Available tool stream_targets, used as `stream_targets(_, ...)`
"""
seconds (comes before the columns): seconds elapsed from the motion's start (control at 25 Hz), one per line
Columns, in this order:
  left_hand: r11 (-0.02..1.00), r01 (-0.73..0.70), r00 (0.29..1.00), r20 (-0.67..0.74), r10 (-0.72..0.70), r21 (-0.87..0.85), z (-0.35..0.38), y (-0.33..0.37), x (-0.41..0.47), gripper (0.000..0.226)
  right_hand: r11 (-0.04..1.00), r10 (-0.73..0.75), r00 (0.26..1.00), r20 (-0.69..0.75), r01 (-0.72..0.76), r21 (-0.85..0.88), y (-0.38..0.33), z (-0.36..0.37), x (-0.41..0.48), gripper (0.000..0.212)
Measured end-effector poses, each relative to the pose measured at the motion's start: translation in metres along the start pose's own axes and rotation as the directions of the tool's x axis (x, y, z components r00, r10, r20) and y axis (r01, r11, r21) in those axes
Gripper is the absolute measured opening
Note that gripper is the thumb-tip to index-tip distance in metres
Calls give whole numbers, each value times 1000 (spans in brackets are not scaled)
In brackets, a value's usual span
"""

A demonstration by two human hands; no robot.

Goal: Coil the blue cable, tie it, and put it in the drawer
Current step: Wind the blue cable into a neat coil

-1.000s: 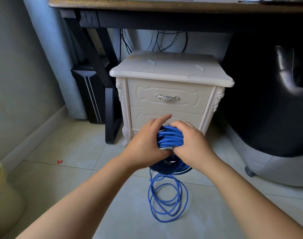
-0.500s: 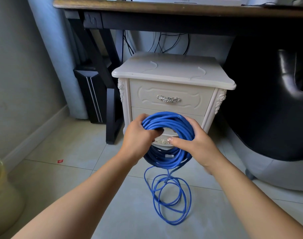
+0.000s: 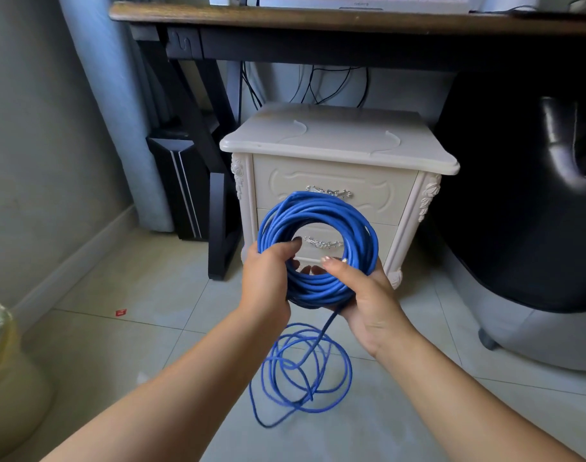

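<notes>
The blue cable is wound into a round coil held upright in front of the cream nightstand. My left hand grips the coil's lower left side. My right hand cups its lower right, thumb pressing on the strands near a plug end. A loose tail runs down from the coil to several slack loops on the tiled floor. The nightstand has two drawers, both shut: the top drawer and the lower drawer, seen through the coil's hole.
A dark wooden desk spans above the nightstand, with its black leg and a black computer tower to the left. A black chair stands on the right. A lined bin sits at the lower left.
The coil went from squeezed flat between both hands to opened out as a round ring, raised higher in front of the drawers. The slack loops on the floor stayed in place.
</notes>
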State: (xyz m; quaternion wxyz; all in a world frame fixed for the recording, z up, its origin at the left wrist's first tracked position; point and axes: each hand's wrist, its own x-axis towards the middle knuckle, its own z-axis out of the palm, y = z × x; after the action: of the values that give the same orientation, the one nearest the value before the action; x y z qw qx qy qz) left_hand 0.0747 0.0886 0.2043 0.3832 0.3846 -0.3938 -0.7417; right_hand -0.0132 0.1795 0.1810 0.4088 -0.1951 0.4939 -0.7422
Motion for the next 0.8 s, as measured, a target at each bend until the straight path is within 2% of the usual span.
stream_targets(0.08,999,3,998,56,-6,49,1,-4,-4,12,999,-8,992,-125,1,-51,-2,0,0,43)
stream_targets(0.2,966,-34,981,196,-17,255,-1,-6,-7,11,995,-48,954,-297,19,-98,-10,-8,8,34)
stream_targets(0.28,938,-47,962,268,-50,342,-3,-3,-4,22,982,-120,938,-324,65,-176,-18,-13,14,36)
stream_targets(0.36,920,-149,943,333,21,363,-5,3,2,44,919,-231,931,-283,114,-377,-26,-17,16,39)
stream_targets(0.4,881,-250,924,370,94,400,-6,5,4,59,848,-291,928,-231,138,-512,-29,-18,16,41)
stream_targets(0.44,795,-373,894,415,170,478,-8,6,6,72,753,-332,929,-164,157,-639,-31,-19,14,42)
stream_targets(0.48,661,-497,847,478,231,562,-9,6,7,81,649,-349,933,-87,174,-741,-32,-19,13,45)
stream_targets(0.56,398,-674,735,617,281,622,-10,3,6,85,463,-336,940,60,221,-858,-30,-18,9,49)
stream_targets(0.6,338,-710,702,661,265,618,-11,-1,6,84,381,-324,937,127,252,-890,-28,-16,7,50)
stream_targets(0.72,304,-723,686,696,213,620,-12,-7,8,71,160,-300,920,253,310,-937,-25,-12,2,53)
stream_targets(0.8,309,-682,729,647,224,663,-12,-8,7,44,105,-296,921,253,295,-950,-26,-9,-1,50)
